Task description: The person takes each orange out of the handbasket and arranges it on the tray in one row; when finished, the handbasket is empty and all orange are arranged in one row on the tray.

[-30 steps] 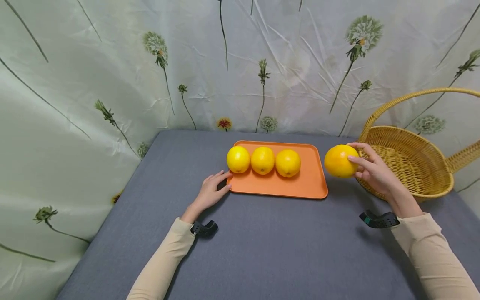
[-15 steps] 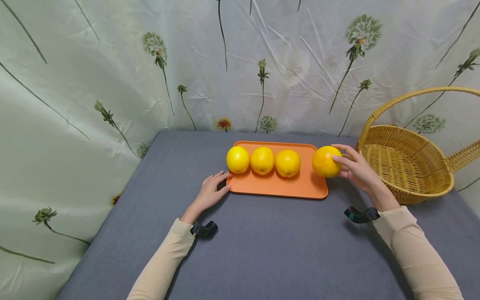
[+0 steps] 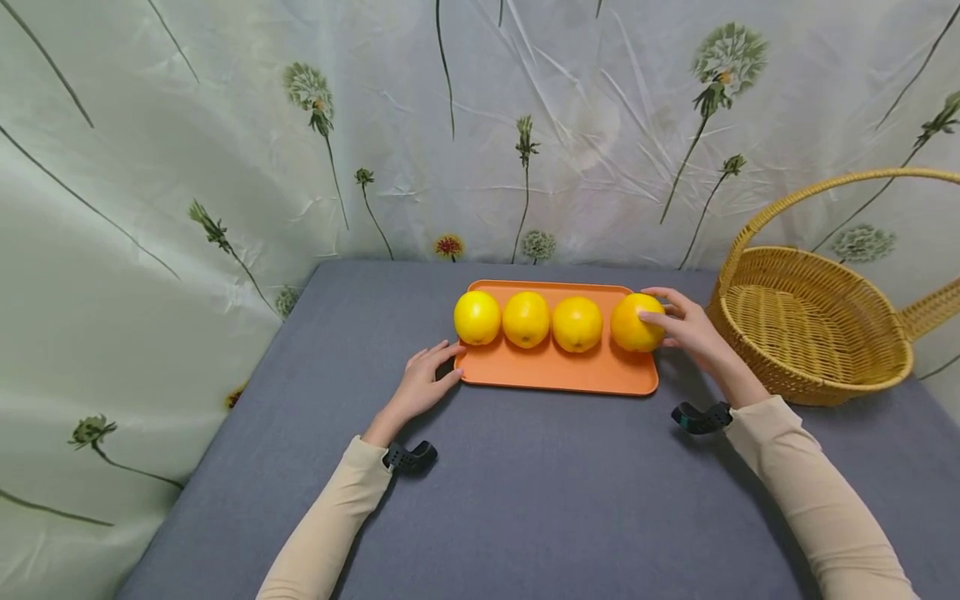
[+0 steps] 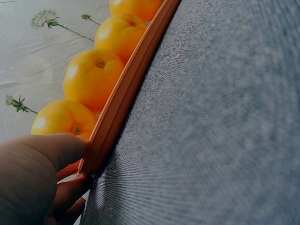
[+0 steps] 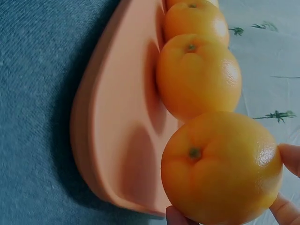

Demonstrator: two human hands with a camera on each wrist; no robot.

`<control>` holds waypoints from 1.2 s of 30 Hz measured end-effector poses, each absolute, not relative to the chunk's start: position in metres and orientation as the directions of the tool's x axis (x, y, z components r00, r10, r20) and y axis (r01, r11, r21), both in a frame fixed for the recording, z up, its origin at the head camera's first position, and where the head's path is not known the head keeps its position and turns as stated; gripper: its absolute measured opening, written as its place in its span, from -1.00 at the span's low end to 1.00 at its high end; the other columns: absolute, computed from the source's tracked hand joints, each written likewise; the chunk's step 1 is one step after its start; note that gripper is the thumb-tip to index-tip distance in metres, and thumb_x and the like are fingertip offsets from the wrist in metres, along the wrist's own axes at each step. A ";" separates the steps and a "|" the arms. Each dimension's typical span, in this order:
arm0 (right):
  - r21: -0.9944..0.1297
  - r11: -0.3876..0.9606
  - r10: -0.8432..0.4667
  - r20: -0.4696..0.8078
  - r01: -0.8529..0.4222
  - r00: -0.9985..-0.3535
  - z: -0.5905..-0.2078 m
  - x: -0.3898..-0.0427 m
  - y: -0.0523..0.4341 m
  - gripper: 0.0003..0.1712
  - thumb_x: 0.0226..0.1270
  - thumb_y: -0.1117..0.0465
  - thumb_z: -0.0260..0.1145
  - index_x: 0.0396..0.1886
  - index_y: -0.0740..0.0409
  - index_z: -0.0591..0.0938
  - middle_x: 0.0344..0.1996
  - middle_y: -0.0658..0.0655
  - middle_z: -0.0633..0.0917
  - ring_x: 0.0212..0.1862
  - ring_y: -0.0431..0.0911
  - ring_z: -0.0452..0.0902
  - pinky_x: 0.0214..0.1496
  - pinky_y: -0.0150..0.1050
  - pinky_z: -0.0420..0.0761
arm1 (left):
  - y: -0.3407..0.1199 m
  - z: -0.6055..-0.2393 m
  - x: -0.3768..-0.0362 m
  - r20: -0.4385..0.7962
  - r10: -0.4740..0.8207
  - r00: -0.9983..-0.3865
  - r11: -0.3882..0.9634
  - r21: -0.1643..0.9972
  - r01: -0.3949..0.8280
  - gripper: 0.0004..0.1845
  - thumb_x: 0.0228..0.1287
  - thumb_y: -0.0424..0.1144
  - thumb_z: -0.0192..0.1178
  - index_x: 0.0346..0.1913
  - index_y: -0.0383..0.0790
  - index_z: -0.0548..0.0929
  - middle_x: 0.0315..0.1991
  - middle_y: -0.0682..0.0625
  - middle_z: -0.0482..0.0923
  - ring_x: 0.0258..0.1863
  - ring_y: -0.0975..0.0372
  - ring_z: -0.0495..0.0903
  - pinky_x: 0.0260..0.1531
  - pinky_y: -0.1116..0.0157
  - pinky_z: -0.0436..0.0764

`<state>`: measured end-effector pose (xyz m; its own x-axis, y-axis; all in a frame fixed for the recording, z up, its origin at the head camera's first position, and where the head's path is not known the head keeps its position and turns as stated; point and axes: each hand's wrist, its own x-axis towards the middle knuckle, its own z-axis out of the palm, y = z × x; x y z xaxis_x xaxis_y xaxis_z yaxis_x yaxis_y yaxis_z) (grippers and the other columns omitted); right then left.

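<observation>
Three oranges stand in a row on an orange tray [image 3: 555, 377]: a left one [image 3: 477, 317], a middle one [image 3: 527, 320] and a right one [image 3: 577, 324]. At the tray's right end, my right hand [image 3: 693, 337] grips a fourth orange [image 3: 634, 322] between thumb and fingers. In the right wrist view this held orange [image 5: 222, 166] overlaps its neighbour, and a shadow lies on the tray floor beside it. My left hand [image 3: 422, 382] rests at the tray's near left corner, fingers extended. In the left wrist view its thumb [image 4: 63, 147] and index fingertip touch the rim.
A yellow wicker basket [image 3: 813, 333] with a tall handle stands right of the tray, behind my right forearm. Grey cloth [image 3: 540, 492] covers the table. A pale curtain printed with dandelions [image 3: 420, 125] hangs behind and to the left.
My right hand has carried its orange leftward from beside the basket to over the tray's right end, close to the row. My left hand has stayed at the tray corner.
</observation>
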<state>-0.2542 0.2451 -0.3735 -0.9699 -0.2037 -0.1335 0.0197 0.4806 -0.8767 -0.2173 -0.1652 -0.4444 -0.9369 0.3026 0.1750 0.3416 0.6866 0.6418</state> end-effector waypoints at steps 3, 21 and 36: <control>-0.877 0.480 -0.210 -0.136 0.019 -0.968 -0.376 -0.257 0.242 -0.27 0.38 -0.08 0.08 0.43 0.08 0.12 0.32 0.40 0.25 0.25 0.14 0.26 -0.02 -0.15 0.56 | -0.165 -0.444 -0.217 0.173 0.299 -0.938 0.683 0.647 0.337 -0.56 0.29 -0.19 0.14 0.21 -0.24 0.50 0.24 -0.14 0.48 0.41 -0.03 0.24 0.39 -0.14 0.03; -0.736 0.670 -0.273 -0.119 -0.100 -0.955 -0.374 -0.257 0.237 -0.20 0.36 -0.10 0.12 0.48 0.01 0.08 0.42 0.38 0.17 0.33 0.32 0.22 0.24 0.21 0.34 | -0.165 -0.444 -0.218 0.190 0.309 -0.932 0.682 0.638 0.356 -0.55 0.28 -0.18 0.15 0.21 -0.23 0.50 0.25 -0.15 0.46 0.40 -0.04 0.25 0.37 -0.16 0.05; -0.813 0.569 -0.312 -0.072 -0.126 -0.948 -0.386 -0.260 0.248 -0.15 0.34 0.10 0.18 0.50 0.12 -0.02 0.44 0.38 0.07 0.29 0.34 0.20 0.25 0.17 0.27 | -0.165 -0.445 -0.218 0.184 0.299 -0.936 0.686 0.641 0.345 -0.56 0.28 -0.18 0.15 0.21 -0.22 0.50 0.25 -0.14 0.47 0.40 -0.02 0.25 0.36 -0.17 0.05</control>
